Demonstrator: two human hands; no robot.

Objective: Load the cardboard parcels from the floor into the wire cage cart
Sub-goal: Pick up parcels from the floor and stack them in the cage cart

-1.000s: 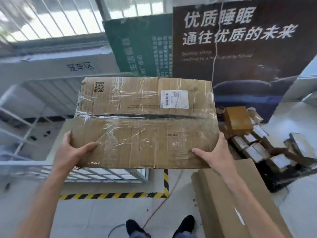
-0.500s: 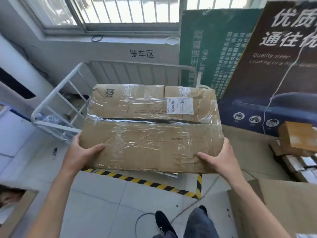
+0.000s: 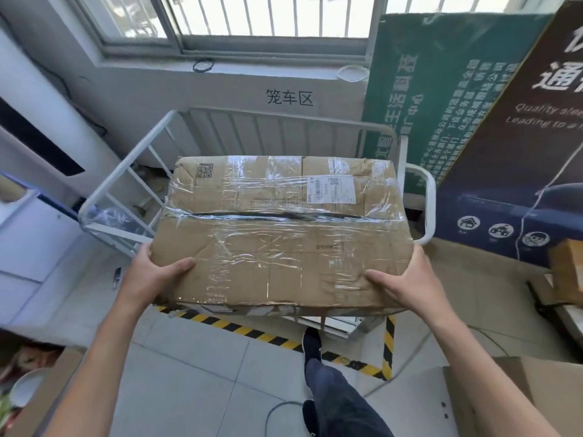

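A large cardboard parcel, wrapped in clear tape with a white label on top, is held in the air over the near side of the white wire cage cart. My left hand grips its near left corner, thumb on top. At the near right corner my right hand holds it the same way. The cart stands against the wall under the window, and its floor is mostly hidden behind the parcel.
Yellow-black hazard tape marks the floor around the cart. Large signboards lean on the wall at right. More cardboard parcels lie at the right, and a flat box at bottom right. My leg and shoe step forward.
I have turned left and walked toward the cart carrying the parcel. The cart now sits directly behind and under the parcel. Both hands keep the same grip.
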